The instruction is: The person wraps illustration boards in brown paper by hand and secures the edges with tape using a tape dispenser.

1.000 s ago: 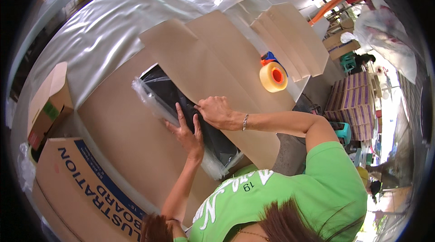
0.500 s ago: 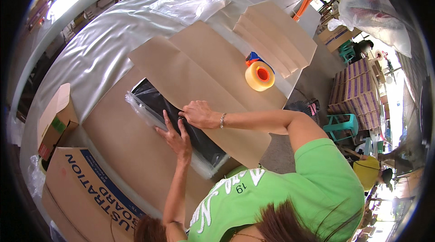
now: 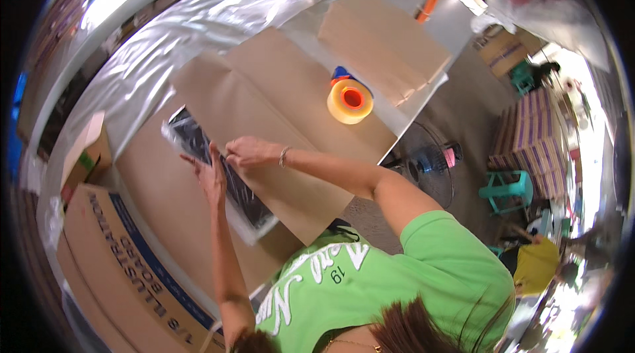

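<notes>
A long black pack in clear plastic [image 3: 246, 195] lies slantwise on a large brown cardboard sheet [image 3: 149, 174]. My left hand [image 3: 211, 181] rests at the pack's left side, its fingers stretched out and apart. Closed at the edge of a folded-over brown flap [image 3: 291, 161] is my right hand [image 3: 253, 153], just right of the left one. The flap covers the pack's right side. My right fingertips are partly hidden. On the cardboard beyond my right forearm stands a roll of clear tape [image 3: 345, 109] with a blue and orange dispenser.
A smaller brown cardboard piece [image 3: 383, 45] lies at the far right of the table. Clear plastic bags [image 3: 264, 2] are at the back. Printed cartons [image 3: 126, 267] stand at the left. Beside the table are a fan [image 3: 426, 164] and a green stool [image 3: 508, 189].
The whole view has shifted, so the table contents appear further left. My left hand's fingers have moved closer to the flap's edge. The right hand stays closed at that edge.
</notes>
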`<state>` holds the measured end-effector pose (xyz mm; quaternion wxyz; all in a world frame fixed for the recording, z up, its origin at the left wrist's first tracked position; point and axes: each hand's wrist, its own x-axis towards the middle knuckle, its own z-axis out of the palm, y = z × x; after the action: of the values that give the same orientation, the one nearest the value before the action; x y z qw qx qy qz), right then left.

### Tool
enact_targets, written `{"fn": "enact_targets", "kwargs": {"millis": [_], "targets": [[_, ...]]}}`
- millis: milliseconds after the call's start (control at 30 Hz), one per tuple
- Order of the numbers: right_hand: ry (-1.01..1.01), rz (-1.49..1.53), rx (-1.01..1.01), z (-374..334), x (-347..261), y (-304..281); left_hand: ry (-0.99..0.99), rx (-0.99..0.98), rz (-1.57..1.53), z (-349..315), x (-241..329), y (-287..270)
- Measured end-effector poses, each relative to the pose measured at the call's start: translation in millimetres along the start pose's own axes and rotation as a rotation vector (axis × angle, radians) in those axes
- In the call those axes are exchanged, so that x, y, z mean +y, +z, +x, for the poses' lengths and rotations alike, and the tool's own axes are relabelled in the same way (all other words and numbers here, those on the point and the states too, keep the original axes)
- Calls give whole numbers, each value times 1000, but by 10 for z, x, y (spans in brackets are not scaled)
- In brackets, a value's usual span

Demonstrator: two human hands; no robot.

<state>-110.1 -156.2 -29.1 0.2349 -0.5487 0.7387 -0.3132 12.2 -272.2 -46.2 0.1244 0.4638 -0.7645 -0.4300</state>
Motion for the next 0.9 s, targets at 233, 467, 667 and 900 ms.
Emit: {"fn": "enact_targets", "kwargs": {"millis": [233, 467, 667, 900], "targets": [[87, -278, -78, -3, -51, 45, -132, 169, 82, 5, 117, 180], [77, -303, 148, -61, -158, 205, -228, 277, 239, 43, 173, 216], [-92, -230, 378, -254, 8, 301, -273, 229, 249, 21, 245, 277], [-30, -397, 541, -399, 287, 34, -251, 300, 301, -45, 208, 217]]}}
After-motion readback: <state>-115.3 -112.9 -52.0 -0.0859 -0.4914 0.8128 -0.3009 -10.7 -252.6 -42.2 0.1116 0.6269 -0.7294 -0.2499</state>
